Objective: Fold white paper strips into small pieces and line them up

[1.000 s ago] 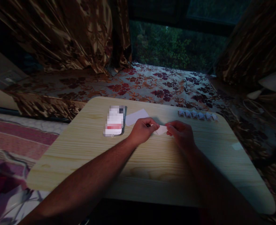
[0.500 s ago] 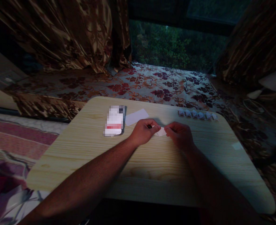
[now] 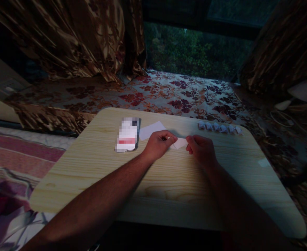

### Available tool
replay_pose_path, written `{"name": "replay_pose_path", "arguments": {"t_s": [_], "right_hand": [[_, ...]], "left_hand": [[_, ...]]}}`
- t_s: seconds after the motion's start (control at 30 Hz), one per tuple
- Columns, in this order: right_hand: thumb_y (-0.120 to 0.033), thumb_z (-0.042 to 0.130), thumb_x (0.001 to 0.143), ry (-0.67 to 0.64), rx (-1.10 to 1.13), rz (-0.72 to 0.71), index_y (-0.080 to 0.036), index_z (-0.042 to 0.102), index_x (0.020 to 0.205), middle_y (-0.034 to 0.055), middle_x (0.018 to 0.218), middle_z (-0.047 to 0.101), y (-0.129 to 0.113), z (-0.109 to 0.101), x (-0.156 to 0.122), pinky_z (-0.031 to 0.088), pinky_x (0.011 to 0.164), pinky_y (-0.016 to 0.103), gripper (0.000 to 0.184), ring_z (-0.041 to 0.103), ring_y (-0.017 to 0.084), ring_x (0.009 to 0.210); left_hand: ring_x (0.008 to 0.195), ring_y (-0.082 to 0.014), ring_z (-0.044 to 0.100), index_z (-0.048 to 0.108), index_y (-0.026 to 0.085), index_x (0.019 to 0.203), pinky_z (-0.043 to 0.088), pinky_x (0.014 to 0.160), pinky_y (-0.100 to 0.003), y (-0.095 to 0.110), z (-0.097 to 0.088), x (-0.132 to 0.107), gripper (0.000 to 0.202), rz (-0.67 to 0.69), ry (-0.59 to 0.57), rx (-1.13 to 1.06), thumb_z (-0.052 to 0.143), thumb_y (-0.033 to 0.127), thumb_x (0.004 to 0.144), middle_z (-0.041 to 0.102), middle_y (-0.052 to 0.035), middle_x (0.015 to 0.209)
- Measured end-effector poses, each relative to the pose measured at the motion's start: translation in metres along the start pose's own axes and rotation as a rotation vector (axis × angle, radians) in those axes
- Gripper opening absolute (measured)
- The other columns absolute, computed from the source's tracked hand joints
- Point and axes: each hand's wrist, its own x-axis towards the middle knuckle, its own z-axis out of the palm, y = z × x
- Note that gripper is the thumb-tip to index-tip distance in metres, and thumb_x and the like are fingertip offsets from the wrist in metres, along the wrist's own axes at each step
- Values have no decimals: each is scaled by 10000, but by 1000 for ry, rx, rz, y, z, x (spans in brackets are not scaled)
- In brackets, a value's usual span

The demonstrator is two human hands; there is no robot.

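A small folded piece of white paper [image 3: 180, 143] is stretched between my two hands above the middle of the table. My left hand [image 3: 158, 144] pinches its left end between thumb and fingers. At the right end, my right hand [image 3: 201, 148] grips the edge with thumb and curled fingers. The paper shows slanting fold edges and comes to a point at the bottom. Just beyond my left hand lies a flat white paper sheet [image 3: 150, 131], partly covered by that hand. Several small folded paper pieces [image 3: 220, 128] stand in a row at the far right.
A phone [image 3: 128, 135], blurred by pixels, lies on the wooden table [image 3: 91, 167] left of the sheet. Near the right edge is a pale scrap [image 3: 264, 162]. Beyond the table is a flower-patterned window ledge [image 3: 185, 92]; a striped bed cover [image 3: 25, 153] is at left.
My right hand has shifted slightly right, its fingers now at the paper's right end. More of the folded paper shows between the hands. Sheet, phone and row stay put.
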Motion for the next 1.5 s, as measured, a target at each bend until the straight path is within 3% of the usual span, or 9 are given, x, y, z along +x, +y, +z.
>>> {"name": "replay_pose_path", "arguments": {"t_s": [0.2, 0.47, 0.63, 0.87, 1.07, 1.3, 1.5], "right_hand": [[-397, 586, 882, 61, 5, 0, -172, 610, 541, -22, 425, 546, -5, -1, -1, 372, 451, 215, 409, 472, 85, 383], [-451, 572, 889, 104, 40, 5, -167, 614, 555, -19, 432, 546, 3, -1, 1, 365, 447, 219, 441, 461, 86, 386], [-471, 567, 883, 42, 50, 19, -160, 636, 597, -3, 477, 577, 5, -1, 2, 370, 458, 223, 428, 491, 97, 426], [-344, 671, 785, -46, 51, -34, -157, 720, 790, 4, 635, 653, 6, 2, 1, 388, 522, 227, 194, 546, 121, 563], [-320, 645, 792, -56, 25, -50, -157, 685, 707, -23, 561, 570, 8, 3, 1, 322, 484, 226, 188, 462, 98, 509], [-336, 634, 798, -40, -8, -19, -157, 668, 691, -25, 542, 541, 7, 2, 1, 324, 483, 233, 211, 453, 101, 501], [-342, 619, 807, -41, -47, -26, -165, 654, 684, -25, 549, 541, 6, 1, 2, 326, 489, 233, 219, 453, 102, 509]], "left_hand": [[598, -111, 564, 727, 150, 890, 412, 560, -239, 0, 2, -1, 290, 19, -33, 5, 692, 419, 788, 693, -35, 729], [534, -96, 553, 688, 145, 930, 383, 504, -211, 0, 5, -1, 285, -32, -26, -57, 719, 369, 758, 640, -4, 633], [580, -114, 585, 699, 138, 954, 426, 548, -229, -1, 4, 0, 268, -17, -5, -59, 698, 331, 768, 650, -11, 655], [558, -92, 485, 723, 157, 1079, 380, 534, -231, -5, 4, -2, 337, 56, -43, -11, 657, 343, 807, 596, 5, 651], [558, -90, 446, 692, 186, 1164, 349, 522, -227, -3, 5, -4, 382, 87, -32, 39, 650, 320, 808, 563, 14, 663], [593, -91, 493, 668, 167, 990, 381, 558, -219, 2, 7, -4, 248, 66, 24, -27, 667, 299, 781, 567, 23, 687], [646, -103, 537, 647, 173, 974, 412, 593, -228, -1, 6, -3, 237, 97, 50, 0, 681, 277, 763, 615, 3, 752]]}}
